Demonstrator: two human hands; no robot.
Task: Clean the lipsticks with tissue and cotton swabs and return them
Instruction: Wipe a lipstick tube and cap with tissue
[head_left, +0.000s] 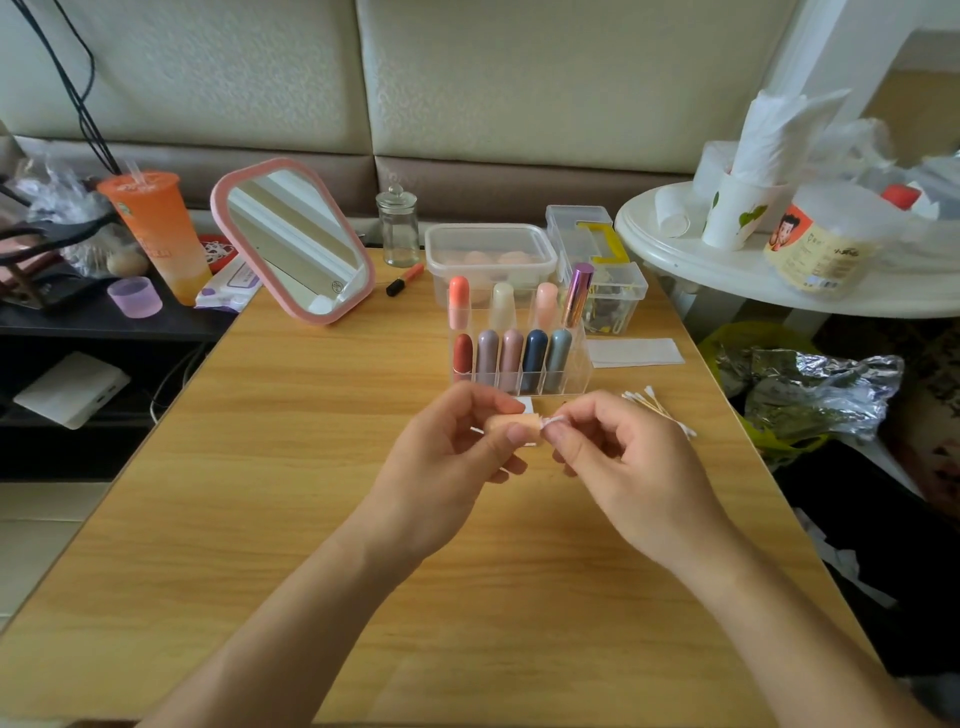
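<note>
Honestly, the left hand (457, 441) gripped the peach lipstick (506, 422) above the bench (311, 467), near the rack (583, 366), while the right hand (608, 447) pinched what looked like a cotton swab (551, 419) at its open end. Best bet: steady tube, gentle little twists.

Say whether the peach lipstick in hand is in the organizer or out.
Out: the left hand holds the peach lipstick sideways before the organizer; the right hand pinches a cotton swab at its end.

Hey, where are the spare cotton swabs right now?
Head view, right of centre: the cotton swabs lie on the table, just beyond the right hand, near the front right corner of the lipstick organizer.
</note>
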